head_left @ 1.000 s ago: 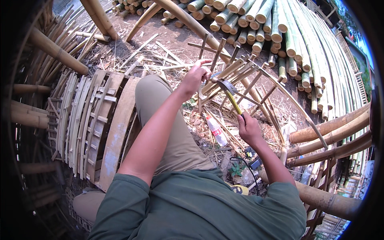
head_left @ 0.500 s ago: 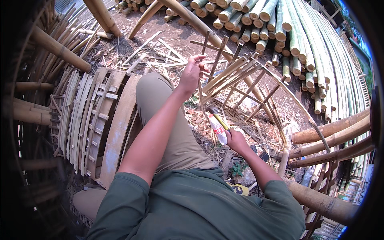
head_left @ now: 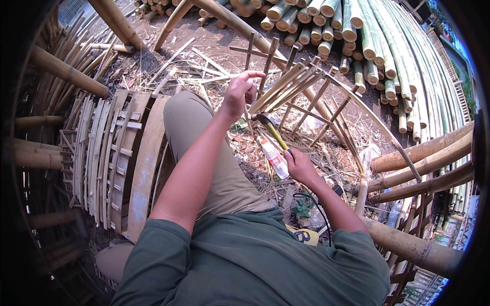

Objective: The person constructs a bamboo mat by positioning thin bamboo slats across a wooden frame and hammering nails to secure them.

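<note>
My right hand (head_left: 301, 167) is closed round the yellow-and-black handle of a hammer (head_left: 278, 136). Its dark head is close to the lower left end of a bamboo slat frame (head_left: 286, 92), though I cannot tell whether they touch. My left hand (head_left: 239, 97) is at the left side of this frame, fingers curled and index finger stretched toward an upright slat. Whatever those curled fingers pinch is hidden. Split bamboo strips fan across the frame, with crosspieces and long bent side strips. Below the hammer lies a plastic bottle (head_left: 274, 159) with a red-and-white label.
Cut green bamboo poles (head_left: 352, 30) are stacked at the far right. To my left stands a slatted bamboo bench (head_left: 145, 158) with loose strips on it. Thick poles (head_left: 423, 178) cross at the right. Shavings and split strips litter the ground (head_left: 194, 64).
The hammer has risen toward the frame, its head now higher. My left hand's index finger has straightened while the others curl. The whole view has shifted slightly.
</note>
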The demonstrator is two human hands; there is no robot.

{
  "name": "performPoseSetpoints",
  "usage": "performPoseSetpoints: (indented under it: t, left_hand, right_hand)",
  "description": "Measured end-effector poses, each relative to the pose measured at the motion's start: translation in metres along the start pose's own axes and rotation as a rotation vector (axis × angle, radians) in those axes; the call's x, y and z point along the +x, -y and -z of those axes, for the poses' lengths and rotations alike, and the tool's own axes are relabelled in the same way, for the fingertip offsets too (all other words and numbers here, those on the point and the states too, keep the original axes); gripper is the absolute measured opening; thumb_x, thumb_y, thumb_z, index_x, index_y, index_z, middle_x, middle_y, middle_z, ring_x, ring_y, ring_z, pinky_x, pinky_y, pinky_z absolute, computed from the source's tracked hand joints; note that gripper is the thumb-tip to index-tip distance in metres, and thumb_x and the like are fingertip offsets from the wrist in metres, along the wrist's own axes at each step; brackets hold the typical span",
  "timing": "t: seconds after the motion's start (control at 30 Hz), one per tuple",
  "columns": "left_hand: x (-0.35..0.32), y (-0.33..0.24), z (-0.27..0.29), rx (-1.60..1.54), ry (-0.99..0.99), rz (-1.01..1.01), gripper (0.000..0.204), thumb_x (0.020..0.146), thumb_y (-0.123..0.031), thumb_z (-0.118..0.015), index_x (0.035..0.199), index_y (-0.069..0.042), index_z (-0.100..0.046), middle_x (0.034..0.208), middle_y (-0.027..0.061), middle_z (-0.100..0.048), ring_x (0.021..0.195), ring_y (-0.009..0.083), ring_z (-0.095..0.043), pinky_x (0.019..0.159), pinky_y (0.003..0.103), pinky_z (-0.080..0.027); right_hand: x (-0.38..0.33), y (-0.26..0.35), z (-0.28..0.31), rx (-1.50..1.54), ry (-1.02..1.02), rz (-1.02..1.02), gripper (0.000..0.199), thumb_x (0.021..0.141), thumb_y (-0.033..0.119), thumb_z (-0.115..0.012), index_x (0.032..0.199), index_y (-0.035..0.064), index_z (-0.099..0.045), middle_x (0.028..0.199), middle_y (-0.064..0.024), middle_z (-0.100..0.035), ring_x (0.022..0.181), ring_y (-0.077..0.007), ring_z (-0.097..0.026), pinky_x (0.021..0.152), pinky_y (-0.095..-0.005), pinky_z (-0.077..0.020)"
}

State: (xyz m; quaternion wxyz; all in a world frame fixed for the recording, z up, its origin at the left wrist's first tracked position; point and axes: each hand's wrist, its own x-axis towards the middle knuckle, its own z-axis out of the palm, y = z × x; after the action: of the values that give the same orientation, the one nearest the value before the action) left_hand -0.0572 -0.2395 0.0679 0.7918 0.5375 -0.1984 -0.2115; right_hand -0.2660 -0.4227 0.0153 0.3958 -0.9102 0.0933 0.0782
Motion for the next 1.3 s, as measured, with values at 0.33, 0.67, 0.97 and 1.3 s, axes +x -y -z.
performPoseSetpoints:
  t: [0.33, 0.67, 0.97, 1.3]
  left_hand:
    - [0.0, -0.001, 0.005, -0.005, -0.033, -0.027, 0.054, 0.101, -0.038, -0.027, 0.121, 0.005, -0.052, 0.057, -0.0084, -0.027, 0.051, 0.0045, -0.024, 0.049, 0.023, -0.02]
    - [0.0, 0.0, 0.011, -0.029, -0.073, -0.014, 0.047, 0.098, -0.03, -0.031, 0.117, 0.009, -0.05, 0.057, -0.0078, -0.026, 0.049, 0.0049, -0.022, 0.048, 0.023, -0.02]
    - [0.002, -0.006, 0.01, -0.012, -0.087, -0.018, 0.047, 0.095, -0.025, -0.032, 0.12, 0.01, -0.051, 0.056, -0.0072, -0.025, 0.048, 0.0049, -0.021, 0.047, 0.023, -0.019]
    - [-0.01, 0.006, 0.026, -0.084, -0.18, -0.08, 0.044, 0.096, -0.025, -0.03, 0.122, 0.006, -0.049, 0.056, -0.0067, -0.027, 0.048, 0.0052, -0.023, 0.046, 0.022, -0.021]
  right_hand:
    - [-0.005, 0.02, 0.007, 0.193, -0.369, 0.259, 0.022, 0.098, 0.022, -0.051, 0.093, 0.0003, -0.053, 0.062, -0.02, -0.056, 0.055, -0.0416, -0.055, 0.051, -0.0453, -0.041]
    - [-0.014, -0.057, -0.05, -0.159, 0.106, -0.142, 0.04, 0.098, 0.031, -0.047, 0.09, -0.0053, -0.062, 0.082, -0.0289, -0.063, 0.081, -0.0453, -0.061, 0.076, -0.0505, -0.0462]
    - [0.011, 0.033, 0.023, 0.256, -0.339, 0.158, 0.03, 0.101, 0.023, -0.048, 0.084, -0.0015, -0.054, 0.058, -0.0178, -0.051, 0.051, -0.0334, -0.049, 0.052, -0.0412, -0.0388]
    - [-0.014, -0.062, -0.066, -0.253, 0.333, -0.215, 0.046, 0.097, 0.034, -0.046, 0.094, -0.0073, -0.066, 0.087, -0.0331, -0.063, 0.087, -0.0473, -0.062, 0.082, -0.0511, -0.0478]
